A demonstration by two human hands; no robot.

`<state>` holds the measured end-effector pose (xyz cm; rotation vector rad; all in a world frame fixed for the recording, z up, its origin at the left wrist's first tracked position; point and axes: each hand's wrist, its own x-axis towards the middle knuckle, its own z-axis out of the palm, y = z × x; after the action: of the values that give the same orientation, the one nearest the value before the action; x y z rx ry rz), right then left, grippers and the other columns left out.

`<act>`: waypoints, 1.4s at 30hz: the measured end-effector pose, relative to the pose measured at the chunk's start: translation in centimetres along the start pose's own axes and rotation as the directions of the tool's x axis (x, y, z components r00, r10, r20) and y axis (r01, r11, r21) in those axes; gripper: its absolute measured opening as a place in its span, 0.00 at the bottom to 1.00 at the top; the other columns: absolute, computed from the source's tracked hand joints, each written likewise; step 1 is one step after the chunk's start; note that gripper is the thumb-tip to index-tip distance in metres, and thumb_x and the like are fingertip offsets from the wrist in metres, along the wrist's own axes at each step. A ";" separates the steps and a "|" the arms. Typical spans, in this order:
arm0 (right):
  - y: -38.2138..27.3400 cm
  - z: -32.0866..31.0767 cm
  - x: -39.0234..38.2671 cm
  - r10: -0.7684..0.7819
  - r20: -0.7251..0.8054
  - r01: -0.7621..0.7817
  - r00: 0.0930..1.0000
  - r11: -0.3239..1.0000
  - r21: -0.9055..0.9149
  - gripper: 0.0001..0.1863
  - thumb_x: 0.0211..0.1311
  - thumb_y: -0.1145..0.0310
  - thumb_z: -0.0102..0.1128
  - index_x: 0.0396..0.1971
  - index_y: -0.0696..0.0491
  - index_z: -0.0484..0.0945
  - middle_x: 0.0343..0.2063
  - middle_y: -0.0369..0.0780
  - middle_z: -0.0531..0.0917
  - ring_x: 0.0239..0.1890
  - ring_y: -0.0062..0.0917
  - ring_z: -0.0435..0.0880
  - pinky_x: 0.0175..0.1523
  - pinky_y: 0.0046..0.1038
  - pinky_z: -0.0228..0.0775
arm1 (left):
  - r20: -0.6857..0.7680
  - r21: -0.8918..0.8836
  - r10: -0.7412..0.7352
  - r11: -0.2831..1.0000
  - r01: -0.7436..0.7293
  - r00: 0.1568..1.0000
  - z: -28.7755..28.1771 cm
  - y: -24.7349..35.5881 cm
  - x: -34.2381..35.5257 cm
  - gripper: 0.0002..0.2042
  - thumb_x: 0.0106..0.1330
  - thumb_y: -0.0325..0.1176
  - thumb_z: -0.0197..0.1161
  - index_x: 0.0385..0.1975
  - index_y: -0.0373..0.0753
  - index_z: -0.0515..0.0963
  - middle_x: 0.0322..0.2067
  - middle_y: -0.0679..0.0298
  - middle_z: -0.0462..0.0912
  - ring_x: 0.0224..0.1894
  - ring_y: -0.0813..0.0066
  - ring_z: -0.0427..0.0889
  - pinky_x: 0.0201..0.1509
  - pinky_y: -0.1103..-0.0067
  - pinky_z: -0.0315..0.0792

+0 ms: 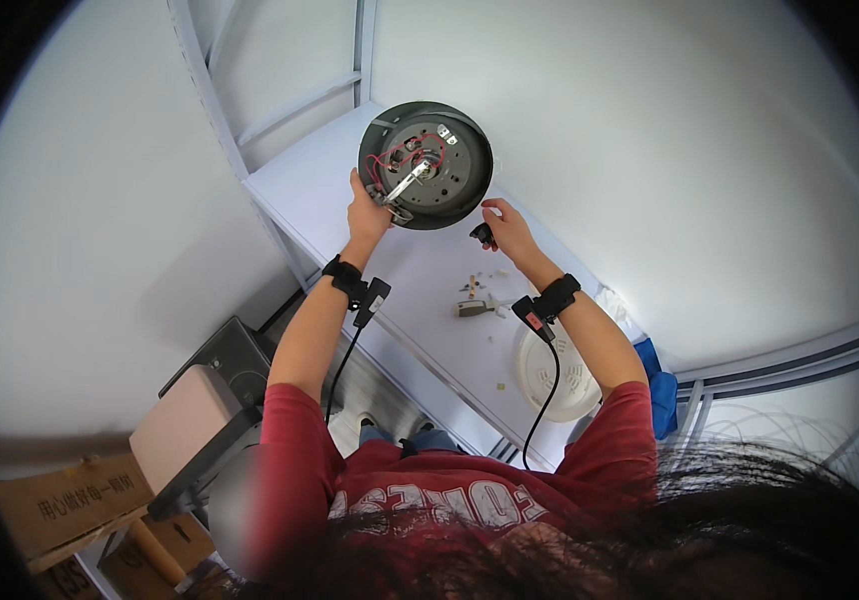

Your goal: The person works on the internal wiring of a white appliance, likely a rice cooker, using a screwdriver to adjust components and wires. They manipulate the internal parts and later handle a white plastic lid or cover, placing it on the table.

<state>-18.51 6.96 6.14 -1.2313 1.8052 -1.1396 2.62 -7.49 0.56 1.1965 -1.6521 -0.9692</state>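
Note:
My left hand [368,212] is closed on the rim of a round, dark grey appliance housing [450,205], holding it up above the white table. The housing's open side shows a metal base plate with red wires, a shiny metal strip across it and small fittings. Just below and to the right of the rim, my right hand [510,230] is closed on a small black part [483,234], whose exact kind I cannot make out. That hand appears slightly apart from the housing.
A grey-handled tool [473,308] and several small loose pieces [472,284] lie on the white table [410,290]. Nearer stands a round white vented cover [550,385], partly behind my right forearm. Blue material [662,400] is beside it. A chair [185,430] and cardboard boxes [75,505] stand left.

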 end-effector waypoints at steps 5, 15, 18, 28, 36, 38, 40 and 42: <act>-0.7 -0.2 -0.9 -0.063 0.022 0.062 0.998 0.997 0.035 0.24 0.67 0.67 0.45 0.63 0.45 0.61 0.18 0.38 0.78 0.14 0.20 0.77 0.18 0.22 0.66 | 0.068 -0.030 -0.076 0.997 0.078 0.995 -1.3 1.1 0.3 0.44 0.48 0.23 0.64 0.64 0.39 0.43 0.38 0.47 0.81 0.24 0.56 0.84 0.23 0.71 0.81; -1.4 -0.6 -1.1 -0.050 0.084 0.048 0.995 0.999 0.023 0.23 0.66 0.66 0.46 0.62 0.45 0.62 0.18 0.39 0.78 0.15 0.20 0.77 0.20 0.23 0.67 | 0.098 -0.066 -0.158 0.984 0.165 0.983 -2.2 1.5 0.0 0.37 0.48 0.22 0.66 0.55 0.35 0.49 0.42 0.45 0.78 0.30 0.54 0.85 0.22 0.70 0.83; -1.7 -0.4 -1.1 -0.044 0.056 0.047 0.997 0.998 -0.051 0.19 0.66 0.63 0.48 0.55 0.50 0.65 0.18 0.41 0.78 0.17 0.24 0.78 0.23 0.26 0.68 | 0.143 -0.127 -0.205 0.967 0.223 0.968 -2.6 1.5 -0.3 0.37 0.48 0.21 0.65 0.55 0.35 0.47 0.43 0.45 0.76 0.31 0.53 0.84 0.23 0.70 0.84; -4.7 1.7 -3.9 -0.320 0.055 0.324 0.946 0.922 -0.212 0.13 0.65 0.62 0.52 0.44 0.53 0.66 0.16 0.41 0.76 0.18 0.26 0.71 0.27 0.28 0.64 | 0.127 -0.151 -0.248 0.952 0.265 0.961 -1.7 1.8 -1.2 0.38 0.50 0.22 0.63 0.55 0.35 0.43 0.45 0.45 0.74 0.30 0.54 0.84 0.23 0.71 0.84; -3.9 2.3 -3.6 -0.398 0.189 0.440 0.898 0.789 -0.429 0.10 0.65 0.62 0.51 0.40 0.50 0.71 0.18 0.45 0.77 0.21 0.40 0.77 0.29 0.36 0.66 | 0.077 -0.246 -0.276 0.926 0.287 0.958 -1.0 3.3 -3.4 0.52 0.52 0.24 0.62 0.65 0.35 0.22 0.50 0.40 0.70 0.27 0.53 0.84 0.22 0.74 0.82; -3.5 2.6 -3.1 -0.345 0.181 0.388 0.921 0.781 -0.489 0.10 0.65 0.61 0.51 0.37 0.52 0.72 0.19 0.46 0.78 0.23 0.43 0.78 0.29 0.39 0.66 | -0.015 -0.105 -0.339 0.936 0.336 0.941 -0.8 4.3 -4.2 0.53 0.50 0.27 0.65 0.66 0.34 0.26 0.54 0.36 0.62 0.32 0.49 0.82 0.28 0.71 0.81; -3.1 2.5 -1.8 -0.412 0.155 0.434 0.898 0.770 -0.468 0.11 0.65 0.61 0.51 0.33 0.54 0.72 0.19 0.47 0.77 0.24 0.44 0.77 0.29 0.39 0.66 | -0.146 0.093 -0.216 0.969 0.231 0.965 -0.8 4.7 -5.0 0.54 0.48 0.29 0.68 0.67 0.35 0.30 0.58 0.33 0.55 0.38 0.45 0.80 0.35 0.66 0.80; -2.8 2.6 -1.3 -0.434 0.119 0.438 0.893 0.778 -0.449 0.12 0.65 0.61 0.51 0.30 0.55 0.71 0.20 0.48 0.77 0.24 0.45 0.77 0.28 0.39 0.66 | -0.247 0.379 0.113 0.925 -0.011 0.962 -1.1 4.7 -5.9 0.56 0.44 0.32 0.71 0.68 0.36 0.32 0.59 0.30 0.50 0.45 0.40 0.77 0.43 0.59 0.77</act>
<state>-14.83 6.94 7.78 -2.0237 1.9052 -0.9469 3.23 -0.72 4.14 1.4446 -1.6881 -0.4344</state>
